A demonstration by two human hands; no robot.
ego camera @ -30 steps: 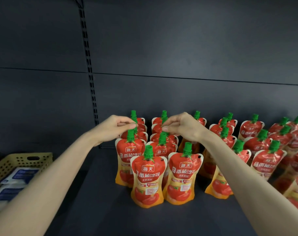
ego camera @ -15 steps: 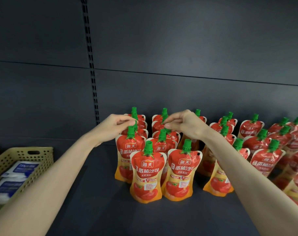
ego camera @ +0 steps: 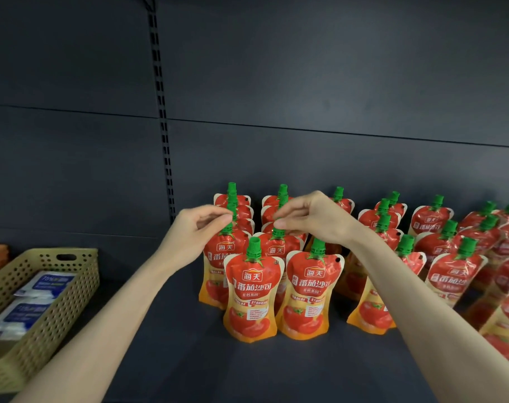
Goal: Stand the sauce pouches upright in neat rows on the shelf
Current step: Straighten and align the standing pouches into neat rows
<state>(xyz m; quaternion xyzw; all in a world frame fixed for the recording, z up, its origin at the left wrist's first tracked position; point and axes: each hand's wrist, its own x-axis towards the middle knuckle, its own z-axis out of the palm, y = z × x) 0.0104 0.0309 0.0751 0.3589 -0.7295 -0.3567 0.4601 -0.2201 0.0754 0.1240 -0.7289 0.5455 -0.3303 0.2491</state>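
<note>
Both hands reach over the leftmost pouch columns. Left hand (ego camera: 196, 228) has thumb and forefinger pinched together at the ribbed green cap (ego camera: 227, 226) of the second-row left tomato sauce pouch (ego camera: 218, 257); right hand (ego camera: 314, 218) pinches the cap (ego camera: 278, 231) of its neighbour pouch (ego camera: 276, 250) at 3 o'clock from it. Whether either grip truly squeezes the cap, I cannot tell. Glossy red-and-orange stand-up pouches, waisted in outline, stand upright in columns on the matte dark shelf (ego camera: 247, 373), with two front pouches (ego camera: 250, 298) side by side at 6 o'clock from the hands. More pouches (ego camera: 451, 274) crowd less evenly toward 3 o'clock. At 9 o'clock sits a perforated beige plastic basket (ego camera: 58, 298) holding flat white-and-blue packets (ego camera: 44, 286).
</note>
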